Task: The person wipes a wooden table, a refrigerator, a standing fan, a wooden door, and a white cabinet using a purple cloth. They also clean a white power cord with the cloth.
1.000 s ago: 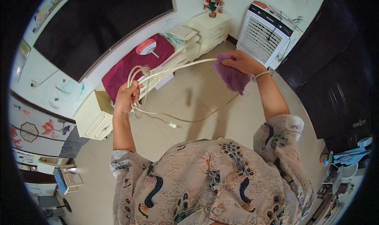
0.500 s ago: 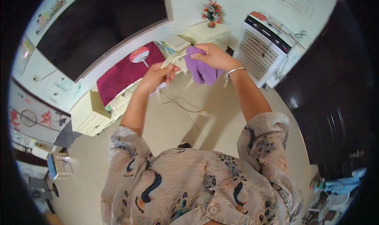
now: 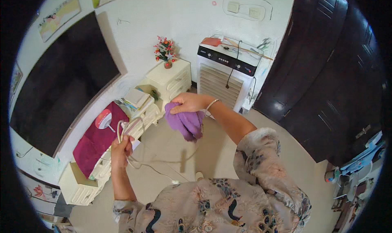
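My left hand (image 3: 121, 149) is closed around a white cord (image 3: 149, 162), whose loops stand up above the fingers and hang below them. One length sags to the right toward the cloth; another trails down to a small pale end piece near my body. My right hand (image 3: 189, 102), with a bracelet at the wrist, grips a bunched purple cloth (image 3: 184, 120) by its upper part. The cloth hangs in folds over the floor, apart from my left hand. Whether the cord also passes through my right hand is hidden by the cloth.
A cream low cabinet (image 3: 81, 188) with a dark red cover (image 3: 87, 151) and a hand fan (image 3: 103, 119) runs along the left wall under a large black screen (image 3: 61, 82). Ahead stand a flower vase (image 3: 168, 64) and an air cooler (image 3: 222, 80). Dark doors (image 3: 322, 73) are at right.
My view has swung to the right, toward the cooler and doors. My hands have moved farther apart, so the cord's loops now stand clear of the purple cloth. Both hands keep their hold.
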Available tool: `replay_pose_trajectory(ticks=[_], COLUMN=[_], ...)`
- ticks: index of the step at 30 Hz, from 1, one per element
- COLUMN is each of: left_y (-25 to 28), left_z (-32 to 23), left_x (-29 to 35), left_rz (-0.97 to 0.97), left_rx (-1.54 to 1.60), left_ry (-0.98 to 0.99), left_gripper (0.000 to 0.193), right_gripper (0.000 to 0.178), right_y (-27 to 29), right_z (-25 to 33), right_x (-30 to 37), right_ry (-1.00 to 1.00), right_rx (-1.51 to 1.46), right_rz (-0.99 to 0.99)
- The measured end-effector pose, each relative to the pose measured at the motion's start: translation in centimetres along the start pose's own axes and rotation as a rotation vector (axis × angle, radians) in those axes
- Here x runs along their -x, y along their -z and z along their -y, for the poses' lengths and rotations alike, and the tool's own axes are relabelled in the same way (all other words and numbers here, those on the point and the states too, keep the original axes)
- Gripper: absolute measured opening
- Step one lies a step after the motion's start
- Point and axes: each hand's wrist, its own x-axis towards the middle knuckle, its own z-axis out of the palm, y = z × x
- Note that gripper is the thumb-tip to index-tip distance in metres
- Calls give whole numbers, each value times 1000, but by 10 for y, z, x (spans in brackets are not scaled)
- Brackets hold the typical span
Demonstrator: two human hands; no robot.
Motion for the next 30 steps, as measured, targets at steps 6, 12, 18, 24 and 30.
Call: replay_pose_trajectory(ticks=[6,12,18,24,30], left_y=[-89,-169,-181,-258,-330], left_z=[-8,-54,-19,-57,-90], left_x=[-74,-135,-207,-273,-330], left_rz=[182,195,57,88,186], left_rx=[-95,-63,35,13,-41], left_ry=[-58,-104,-101,-150,-114], left_gripper=[30,36,36,31,35], right_gripper=[35,33,34,36,47], right_y=[46,161,311,428,499], right_z=[10,-19,-105,-208,-274], right_x=[-12,-8,23,26,30], right_ry=[100,210,217,137,90], right_rx=[15,238,145,106,129], right_rz=[93,-93,-496,-725,-835])
